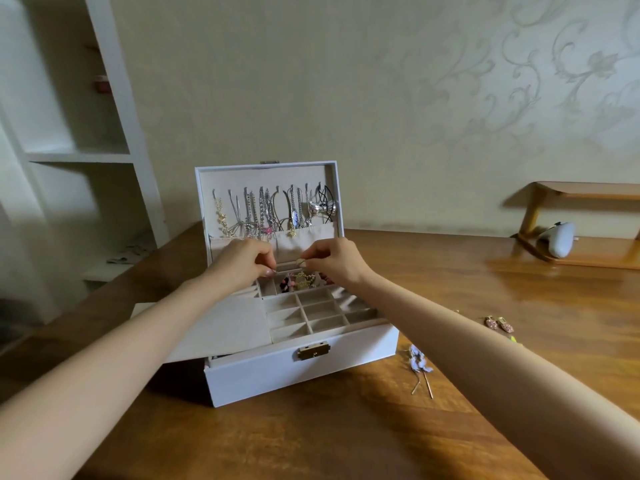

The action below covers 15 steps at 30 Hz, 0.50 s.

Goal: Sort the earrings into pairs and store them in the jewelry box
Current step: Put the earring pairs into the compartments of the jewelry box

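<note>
Seen from the head camera, the right hand (332, 263) is pinching one small gold earring (300, 262) between thumb and fingers, above the back compartments of the open white jewelry box (277, 370) sitting on the worktop (346, 438). The left hand (242, 261) is hovering just beside it, fingers curled tight; whether they are gripping anything, I cannot tell. Right of the box, two pink earrings (499, 323) and two blue flower earrings (419, 363) are lying on the worktop.
</note>
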Available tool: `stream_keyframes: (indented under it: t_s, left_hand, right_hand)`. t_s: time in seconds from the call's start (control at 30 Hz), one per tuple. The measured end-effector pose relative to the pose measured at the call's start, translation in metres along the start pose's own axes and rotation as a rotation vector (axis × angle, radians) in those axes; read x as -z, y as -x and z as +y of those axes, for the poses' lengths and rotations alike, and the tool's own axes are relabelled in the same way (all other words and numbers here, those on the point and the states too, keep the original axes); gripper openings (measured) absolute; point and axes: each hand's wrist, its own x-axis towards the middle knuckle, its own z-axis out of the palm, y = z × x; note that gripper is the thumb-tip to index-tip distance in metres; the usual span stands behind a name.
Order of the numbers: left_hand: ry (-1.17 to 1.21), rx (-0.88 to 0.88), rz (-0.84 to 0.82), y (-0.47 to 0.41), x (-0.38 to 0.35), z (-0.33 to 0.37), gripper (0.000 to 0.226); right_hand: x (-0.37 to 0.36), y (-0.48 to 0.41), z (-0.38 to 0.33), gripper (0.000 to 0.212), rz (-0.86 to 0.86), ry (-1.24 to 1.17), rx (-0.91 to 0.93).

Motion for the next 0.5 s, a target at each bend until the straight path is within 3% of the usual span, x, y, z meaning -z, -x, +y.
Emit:
stream_keyframes:
  t_s: [0.5]
  left_hand:
    - [-0.207, -0.131, -0.095, -0.0031, -0.0017, 0.0038, 0.013]
  right_hand:
    - [-0.0017, 0.0045, 0.0032, 0.015, 0.035, 0.011, 0.043]
